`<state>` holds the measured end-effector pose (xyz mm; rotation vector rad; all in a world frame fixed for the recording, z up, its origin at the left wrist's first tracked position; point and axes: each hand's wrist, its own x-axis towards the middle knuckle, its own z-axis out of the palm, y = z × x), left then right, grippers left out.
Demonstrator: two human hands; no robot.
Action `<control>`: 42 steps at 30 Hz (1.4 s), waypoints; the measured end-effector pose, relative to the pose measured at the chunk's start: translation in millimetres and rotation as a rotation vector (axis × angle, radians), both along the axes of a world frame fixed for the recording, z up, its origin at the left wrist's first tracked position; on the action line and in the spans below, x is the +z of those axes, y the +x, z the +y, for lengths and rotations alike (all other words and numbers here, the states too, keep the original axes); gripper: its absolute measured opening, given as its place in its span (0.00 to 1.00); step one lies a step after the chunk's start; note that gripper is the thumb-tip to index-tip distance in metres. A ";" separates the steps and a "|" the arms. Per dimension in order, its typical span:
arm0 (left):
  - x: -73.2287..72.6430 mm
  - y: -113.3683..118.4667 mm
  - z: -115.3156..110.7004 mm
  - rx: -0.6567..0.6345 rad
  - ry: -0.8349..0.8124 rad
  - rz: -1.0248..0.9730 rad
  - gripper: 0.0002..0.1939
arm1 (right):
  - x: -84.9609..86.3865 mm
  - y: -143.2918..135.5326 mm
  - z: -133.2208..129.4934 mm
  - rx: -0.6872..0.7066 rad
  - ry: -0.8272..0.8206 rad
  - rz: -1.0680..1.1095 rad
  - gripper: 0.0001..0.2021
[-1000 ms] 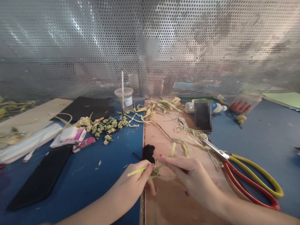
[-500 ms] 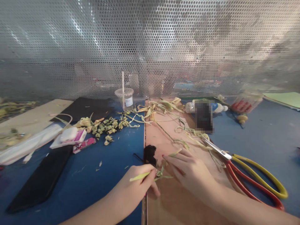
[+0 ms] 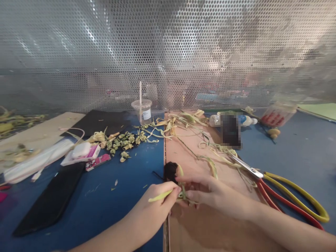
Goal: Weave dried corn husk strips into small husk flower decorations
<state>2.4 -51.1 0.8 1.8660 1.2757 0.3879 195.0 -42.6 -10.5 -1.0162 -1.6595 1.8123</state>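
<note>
- Blue surface [image 3: 99, 206] spreads before you on both sides, a perforated metal panel [image 3: 168, 52] standing behind it.
- Pinkish board [image 3: 210, 231] runs away from you down the middle, between the blue parts.
- Your right hand [image 3: 207, 190] reaches in from the right, back upward, fingers bent toward the left; its index finger and thumb stand apart beside the leaf pieces, and you cannot tell from here whether this grip is pinching.
- Your left hand [image 3: 157, 206] comes from the lower left, wrist angled up, thumb and forefinger pressed together; that grip clasps a yellow-green strip [image 3: 160, 196], its tail lying back over the hand.
- Red-and-yellow-handled scissors [image 3: 248, 166] lie to your right, blades pointing away toward leaf scraps.
- Clear container [image 3: 278, 114] with red markings leans at the far right; you cannot make out what it holds.
- Clear lidded cup [image 3: 141, 108] stands upright near the panel, with a straw and a white label; its contents are unclear.
- Plastic bottle [image 3: 246, 120] lies on its side, partly masked by a pixelated patch.
- Dark bundle [image 3: 170, 171] sits just beyond your left fingertips.
- Green leaf piece [image 3: 183, 194] is between your hands, over the board's left edge.
</note>
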 end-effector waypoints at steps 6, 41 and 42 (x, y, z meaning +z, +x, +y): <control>0.1 0.3 -0.8 0.009 -0.012 -0.024 0.19 | -6.8 -2.0 -0.8 -0.087 -0.046 0.114 0.19; -8.3 -4.2 9.1 -0.014 -0.166 -0.164 0.12 | -0.5 3.2 -8.3 -0.117 -0.021 -0.113 0.40; -8.0 -3.9 8.3 -0.016 -0.169 -0.170 0.11 | 0.5 3.5 -8.6 -0.123 -0.016 -0.124 0.40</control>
